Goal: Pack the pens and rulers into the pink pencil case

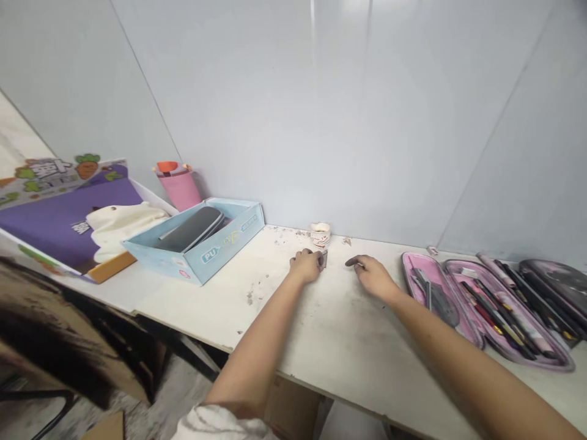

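The left hand [306, 266] is lying half-curled on the scuffed white tabletop [293, 330], its fingers touching a small grey metal piece [324, 260], though whether it is gripping that piece cannot be told. The right hand [373, 277] is resting loosely open and empty, just right of the piece. A small paper cup [320, 234] is standing just behind them. On the right, an open pink pencil case [468, 299] is holding dark pens. On the left, a pale blue cardboard box [233, 235] is holding a dark grey zip case [189, 229], with a pink cup [181, 192] standing behind it.
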A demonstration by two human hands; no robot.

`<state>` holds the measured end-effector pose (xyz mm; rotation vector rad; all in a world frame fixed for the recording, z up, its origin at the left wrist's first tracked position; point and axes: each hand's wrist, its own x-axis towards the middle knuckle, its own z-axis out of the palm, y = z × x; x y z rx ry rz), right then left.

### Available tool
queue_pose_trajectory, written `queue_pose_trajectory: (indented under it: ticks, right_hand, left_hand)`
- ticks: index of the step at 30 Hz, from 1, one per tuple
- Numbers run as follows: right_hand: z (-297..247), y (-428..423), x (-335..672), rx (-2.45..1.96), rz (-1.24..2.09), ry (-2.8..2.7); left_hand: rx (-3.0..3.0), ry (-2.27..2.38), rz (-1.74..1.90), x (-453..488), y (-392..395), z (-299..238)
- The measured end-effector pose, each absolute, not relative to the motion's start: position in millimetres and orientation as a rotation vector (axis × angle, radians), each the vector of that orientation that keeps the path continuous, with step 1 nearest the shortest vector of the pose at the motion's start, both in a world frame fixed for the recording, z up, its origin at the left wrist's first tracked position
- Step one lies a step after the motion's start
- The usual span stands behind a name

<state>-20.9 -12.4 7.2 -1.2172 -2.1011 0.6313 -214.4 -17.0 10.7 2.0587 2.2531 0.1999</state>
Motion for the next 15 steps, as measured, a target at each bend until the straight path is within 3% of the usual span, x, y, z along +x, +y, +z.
queue_pose_trajectory:
  ticks: [4, 15]
  right_hand:
    - [5.7, -11.3, -47.9, -1.246, 0.885, -2.012]
    - [1.1, -7.2, -54.2, -1.417, 1.188, -1.632]
  left_hand:
    - [2.107, 2.216, 0.154, -211.6, -16.9, 9.3]
    - [2.118, 2.123, -0.004, -187.1, -27.4, 22.3]
